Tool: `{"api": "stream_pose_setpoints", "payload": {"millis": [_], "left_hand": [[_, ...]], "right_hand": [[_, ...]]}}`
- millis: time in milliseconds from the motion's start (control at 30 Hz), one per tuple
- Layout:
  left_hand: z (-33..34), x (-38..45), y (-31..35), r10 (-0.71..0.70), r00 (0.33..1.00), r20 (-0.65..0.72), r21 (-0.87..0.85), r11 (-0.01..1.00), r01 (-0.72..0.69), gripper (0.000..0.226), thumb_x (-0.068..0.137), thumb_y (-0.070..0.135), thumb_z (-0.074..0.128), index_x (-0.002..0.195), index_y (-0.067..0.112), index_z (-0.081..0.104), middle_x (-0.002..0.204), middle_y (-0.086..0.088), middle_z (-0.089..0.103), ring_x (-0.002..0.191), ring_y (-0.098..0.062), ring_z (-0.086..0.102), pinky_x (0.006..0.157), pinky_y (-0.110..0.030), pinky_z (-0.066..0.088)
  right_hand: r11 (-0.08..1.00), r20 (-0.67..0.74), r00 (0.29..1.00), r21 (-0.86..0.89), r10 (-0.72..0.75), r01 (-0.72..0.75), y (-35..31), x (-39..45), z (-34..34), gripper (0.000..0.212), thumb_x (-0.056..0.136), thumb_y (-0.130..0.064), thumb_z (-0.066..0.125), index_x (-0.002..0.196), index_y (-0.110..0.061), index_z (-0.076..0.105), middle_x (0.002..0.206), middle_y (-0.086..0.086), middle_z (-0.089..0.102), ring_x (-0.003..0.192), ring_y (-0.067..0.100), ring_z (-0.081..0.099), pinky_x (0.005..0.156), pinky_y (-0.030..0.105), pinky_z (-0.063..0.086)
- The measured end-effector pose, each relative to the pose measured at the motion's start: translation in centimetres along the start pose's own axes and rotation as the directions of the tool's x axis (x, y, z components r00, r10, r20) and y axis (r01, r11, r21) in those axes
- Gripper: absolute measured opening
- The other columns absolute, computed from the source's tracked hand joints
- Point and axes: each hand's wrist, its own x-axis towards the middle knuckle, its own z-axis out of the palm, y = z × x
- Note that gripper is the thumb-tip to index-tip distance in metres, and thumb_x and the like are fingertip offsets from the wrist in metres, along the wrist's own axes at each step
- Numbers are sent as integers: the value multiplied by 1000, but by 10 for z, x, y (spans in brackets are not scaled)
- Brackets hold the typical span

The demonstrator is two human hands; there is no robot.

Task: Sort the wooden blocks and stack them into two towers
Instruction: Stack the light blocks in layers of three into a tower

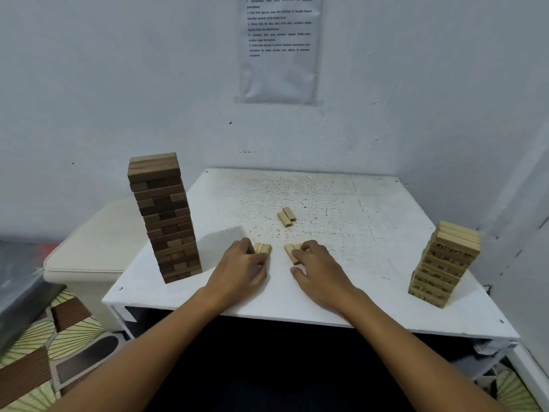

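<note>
Looking down at the white table (pixel 371 248), I have each hand on a small cluster of pale wooden blocks near the front edge. My left hand (pixel 240 267) curls its fingers over the left pair of blocks (pixel 263 249), gripping them; my right hand (pixel 319 267) does the same with the right pair of blocks (pixel 290 253), fingers bent across their tops. Both pairs lie with their long axes running roughly away from me, the right one angled slightly leftward.

A third pair of pale blocks (pixel 287 217) lies farther back, just beyond the gap between my hands and a touch nearer the right one, long axes also pointing away.

What matters next, I judge, is direction: the pale tower (pixel 445 264) stands well off to my right near the table's right edge, so these light blocks must travel right. My right hand is the nearer carrier. The dark tower (pixel 165 217) sits at the left edge, tall and close to my left forearm's sweep, so I would keep that elbow in. Between my hands and the pale tower the tabletop offers open room.
</note>
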Motion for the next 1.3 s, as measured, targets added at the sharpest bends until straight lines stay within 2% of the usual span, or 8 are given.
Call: {"api": "stream_pose_setpoints", "payload": {"millis": [267,367,500,633,800,967,1100,1300], "left_hand": [[0,-5,7,50,997,64,-52,998,-47,17,75,8,70,86,15,80,71,-5,51,64,-27,56,58,-27,39],[-2,-1,7,51,995,87,-101,994,-43,16,78,21,67,86,17,80,75,-4,55,67,-22,57,58,-31,46],[-6,4,1,-6,984,180,-173,984,38,42,74,52,56,94,23,78,98,4,60,97,-14,56,85,-36,48],[-8,9,-3,-44,969,243,-208,973,97,53,69,56,58,113,30,71,132,2,59,127,-11,46,107,-37,36],[-7,12,-8,-33,958,285,-290,950,119,49,70,49,65,113,26,73,121,11,66,117,1,52,100,-17,37],[-6,14,-14,-33,952,304,-333,933,138,49,66,51,75,108,26,75,115,15,67,113,3,54,97,-19,41],[-6,17,-10,-67,956,285,-348,922,168,48,61,46,81,104,26,74,106,13,67,103,-1,57,91,-22,45],[-3,14,-6,-77,972,220,-387,908,160,46,60,42,82,101,27,72,96,21,62,95,-1,56,85,-25,47]], "right_hand": [[1000,29,1000,-1,-1,1,3,-7,-8,36,97,-30,49,127,-13,58,126,3,44,119,21,43,96,37,42],[1000,51,999,22,-18,17,7,-6,-11,30,94,-31,53,117,-13,62,117,2,45,114,20,44,89,34,44],[989,64,998,145,-18,8,14,-4,-16,39,88,-30,61,126,-18,61,120,-4,47,119,15,45,97,35,43],[979,94,995,202,-47,27,23,2,-19,51,85,-26,66,134,-24,56,142,-7,42,133,12,36,107,30,34],[963,138,986,262,-97,58,31,12,-19,54,85,-21,67,137,-29,54,151,-12,36,139,10,29,108,25,27],[933,148,980,353,-132,73,34,23,-14,53,80,-22,72,132,-21,60,137,-9,52,131,7,40,110,32,40],[913,107,987,402,-117,65,31,23,-14,50,72,-25,79,121,-20,67,117,-14,61,117,5,48,99,25,44],[896,82,992,442,-95,49,23,16,-9,51,68,-29,82,117,-32,67,106,-15,52,105,-2,51,97,26,46]]}}
